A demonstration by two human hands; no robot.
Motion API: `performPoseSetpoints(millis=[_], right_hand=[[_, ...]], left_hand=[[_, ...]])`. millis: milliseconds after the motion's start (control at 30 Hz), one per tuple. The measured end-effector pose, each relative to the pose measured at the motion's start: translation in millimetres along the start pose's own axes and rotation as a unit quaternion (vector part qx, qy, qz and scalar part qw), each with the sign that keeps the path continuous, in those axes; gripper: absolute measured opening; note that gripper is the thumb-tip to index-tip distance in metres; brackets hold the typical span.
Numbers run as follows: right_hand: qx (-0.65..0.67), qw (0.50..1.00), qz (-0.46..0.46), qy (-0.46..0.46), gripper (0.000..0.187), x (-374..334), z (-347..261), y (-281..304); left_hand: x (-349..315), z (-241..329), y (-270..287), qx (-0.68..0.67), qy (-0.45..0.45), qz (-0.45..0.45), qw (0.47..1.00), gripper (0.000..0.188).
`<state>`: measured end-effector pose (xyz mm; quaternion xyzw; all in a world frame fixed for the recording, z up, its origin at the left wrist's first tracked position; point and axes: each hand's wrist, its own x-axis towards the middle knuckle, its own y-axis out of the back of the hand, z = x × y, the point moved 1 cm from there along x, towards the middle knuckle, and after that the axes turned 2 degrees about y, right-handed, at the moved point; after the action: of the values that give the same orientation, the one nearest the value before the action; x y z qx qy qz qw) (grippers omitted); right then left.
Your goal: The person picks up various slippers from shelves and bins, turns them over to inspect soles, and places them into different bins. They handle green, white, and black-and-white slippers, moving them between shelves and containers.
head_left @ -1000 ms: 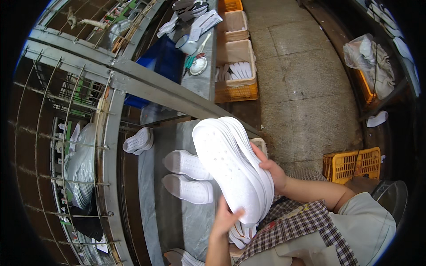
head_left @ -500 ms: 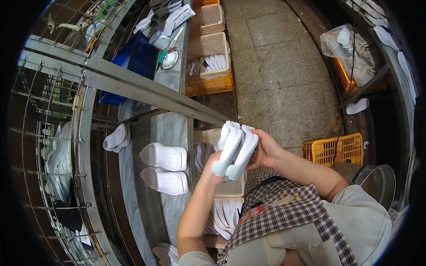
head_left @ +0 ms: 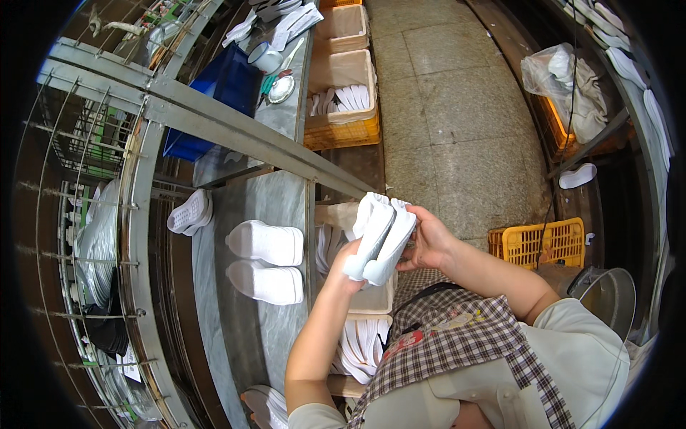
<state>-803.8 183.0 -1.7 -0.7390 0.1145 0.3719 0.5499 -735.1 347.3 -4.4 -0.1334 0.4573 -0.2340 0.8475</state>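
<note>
Both my hands hold a pair of white shoes (head_left: 382,239) side by side in front of my apron, above the bins along the bench. My left hand (head_left: 350,264) is closed around their lower left side, its fingers partly hidden behind them. On the right, my right hand (head_left: 431,242) grips the upper right edge, thumb near the top. To the left, two more white shoes (head_left: 266,281) lie parallel on the grey bench (head_left: 275,196). Another white pair (head_left: 190,213) with a dotted surface rests at the bench's far left edge.
A metal post (head_left: 250,136) slants across the bench toward my hands. Lined orange crates (head_left: 343,136) with white pieces stand along the bench. A blue bin (head_left: 214,100), an enamel mug (head_left: 265,57) and wire racking (head_left: 78,207) are left. An orange crate (head_left: 547,239) sits right.
The held shoes have tilted slightly and their lower ends sit a little higher, with both hands still on them. The bench shoes appear slightly higher in the picture as the view shifts.
</note>
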Motion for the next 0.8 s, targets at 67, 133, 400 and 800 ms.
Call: performPoseSetpoints(millis=[67,133,400,800], right_hand=[[-0.002,1.000,-0.010,0.007,0.055,1.9,1.0,0.0],[-0.003,1.000,-0.019,0.018,0.053,3.0,0.5,0.3],[-0.154,0.929,-0.247,0.230,0.064,-18.4,-13.8,-18.2],[-0.271,0.851,-0.318,0.317,0.079,-25.8,-23.1,-21.9]], left_hand=[[-2.2,1.2,0.0,0.000,0.003,-0.021,1.000,0.034],[-4.5,4.6,0.3,0.056,-0.026,-0.026,0.998,0.038],[-19.3,30.5,-7.2,0.109,-0.201,-0.056,0.972,0.051],[-5.3,43.4,-1.4,0.131,-0.300,-0.126,0.937,0.066]])
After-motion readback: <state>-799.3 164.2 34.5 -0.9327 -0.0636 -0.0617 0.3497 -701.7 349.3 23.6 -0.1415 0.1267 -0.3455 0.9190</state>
